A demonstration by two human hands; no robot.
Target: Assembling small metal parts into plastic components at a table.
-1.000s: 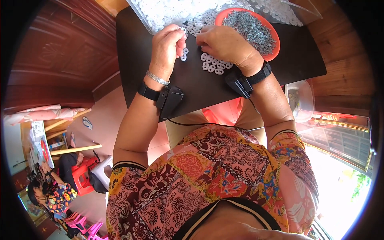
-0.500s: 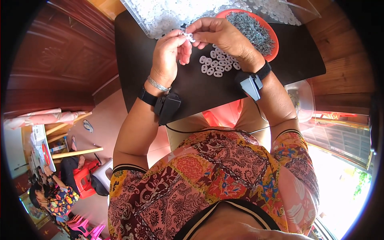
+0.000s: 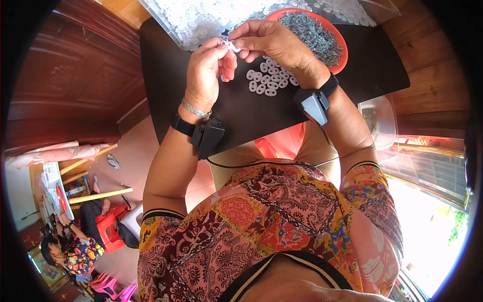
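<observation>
Above the dark table, my left hand (image 3: 205, 68) and my right hand (image 3: 269, 41) meet with their fingertips closed on a small white plastic piece (image 3: 230, 46). Its exact shape is partly covered by the fingers. Below and to the right of the fingers, a loose group of white oval pieces with two holes (image 3: 270, 79) lies on the tabletop. Just past my right hand stands an orange-red bowl (image 3: 344, 56) heaped with slender grey pieces (image 3: 313, 38). Another bit of white shows under my left fingers.
A clear bin (image 3: 166, 25) full of white pieces (image 3: 201, 20) spans the table's far side. The dark table (image 3: 241, 118) has its near edge over my lap. A clear tub (image 3: 385, 123) stands at right. Far left, another person (image 3: 83, 251) sits near a red stool (image 3: 108, 231).
Both hands have shifted slightly left in the picture, along with the table and bowl. The white piece stays pinched between the fingertips, turned a little.
</observation>
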